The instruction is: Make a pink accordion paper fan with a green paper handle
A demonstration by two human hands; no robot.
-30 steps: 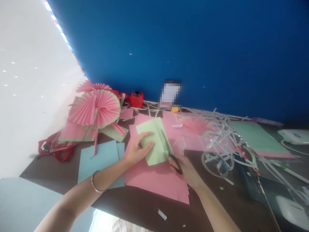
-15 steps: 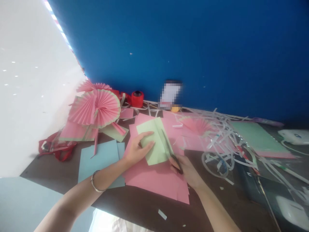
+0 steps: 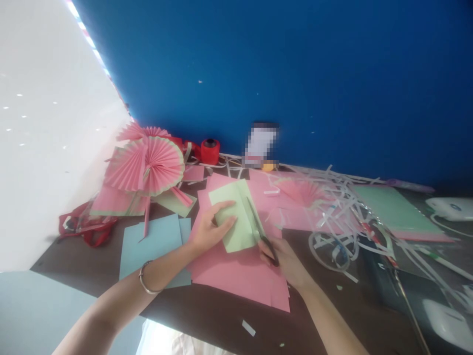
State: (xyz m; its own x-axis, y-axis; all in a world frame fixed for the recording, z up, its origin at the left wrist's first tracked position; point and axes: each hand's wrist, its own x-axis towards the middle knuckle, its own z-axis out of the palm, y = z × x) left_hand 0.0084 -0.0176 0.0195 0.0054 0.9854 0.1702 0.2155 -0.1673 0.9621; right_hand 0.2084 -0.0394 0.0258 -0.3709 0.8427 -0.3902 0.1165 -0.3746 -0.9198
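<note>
A light green sheet of paper (image 3: 231, 236), with a crease or fold along its right part, is held over the pink sheets (image 3: 236, 278). My left hand (image 3: 211, 226) grips it from the left, thumb and fingers resting on its face. In my right hand (image 3: 287, 260) is a pair of scissors (image 3: 272, 254), fingers closed round the handles. Their blades point away from me along the paper's right side, close to its edge. Whether the blades are fully closed cannot be made out.
Pleated pink paper fans (image 3: 148, 165) stand at the left, above blue sheets (image 3: 151, 246). A red tape roll (image 3: 210, 152) and a blurred phone-like object (image 3: 260, 144) are by the blue wall. White paper strips (image 3: 336, 212) tangle at the right, near green sheets (image 3: 395, 209).
The scissors blades look slightly closer together, with a small movement of the right fingers. The left hand and the green paper stay in place.
</note>
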